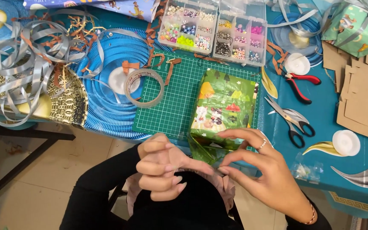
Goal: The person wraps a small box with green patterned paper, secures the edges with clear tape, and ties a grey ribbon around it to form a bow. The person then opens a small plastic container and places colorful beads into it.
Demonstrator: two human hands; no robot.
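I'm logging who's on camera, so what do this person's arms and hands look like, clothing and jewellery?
Both arms wear long black sleeves. The right hand has a silver ring on one finger and a thin beaded bracelet at the wrist. The left hand is bare of jewellery. Nails look long and natural-toned.

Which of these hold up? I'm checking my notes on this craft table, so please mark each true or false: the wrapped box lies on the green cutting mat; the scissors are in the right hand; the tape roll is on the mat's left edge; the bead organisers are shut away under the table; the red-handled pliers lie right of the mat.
1. The wrapped box lies on the green cutting mat. True.
2. The scissors are in the right hand. False: they lie on the blue cloth; the hand pinches the wrapping at the box's near end.
3. The tape roll sits on the mat's left edge. True.
4. The bead organisers are under the table. False: they sit behind the mat.
5. The red-handled pliers lie right of the mat. True.
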